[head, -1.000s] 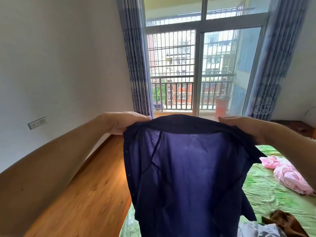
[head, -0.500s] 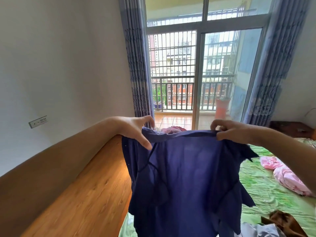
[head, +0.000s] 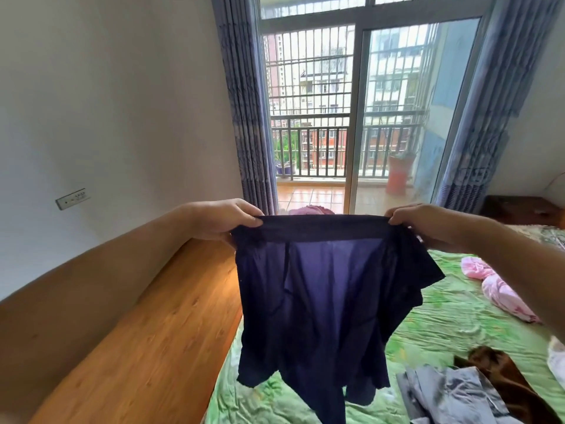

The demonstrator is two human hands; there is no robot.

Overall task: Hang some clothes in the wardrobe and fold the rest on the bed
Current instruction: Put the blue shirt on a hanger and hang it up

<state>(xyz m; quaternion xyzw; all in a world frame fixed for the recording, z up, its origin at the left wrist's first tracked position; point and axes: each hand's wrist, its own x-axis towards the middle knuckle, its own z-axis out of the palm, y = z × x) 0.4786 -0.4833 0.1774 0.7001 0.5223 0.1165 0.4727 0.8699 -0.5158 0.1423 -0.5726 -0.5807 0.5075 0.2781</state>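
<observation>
Left grip (head: 226, 221) at 10 o'clock and right grip (head: 428, 223) at 2 o'clock pinch the thin navy-blue fabric garment (head: 321, 301) by its top edge, spreading it flat above the green-sheeted bed (head: 443, 316), probably for folding.

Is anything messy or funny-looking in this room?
The bed is messy: a pink garment lies crumpled on its right side, and grey clothes and a brown garment lie rumpled nearer. The left hand and right hand hold the navy top up; it looks fine.
</observation>
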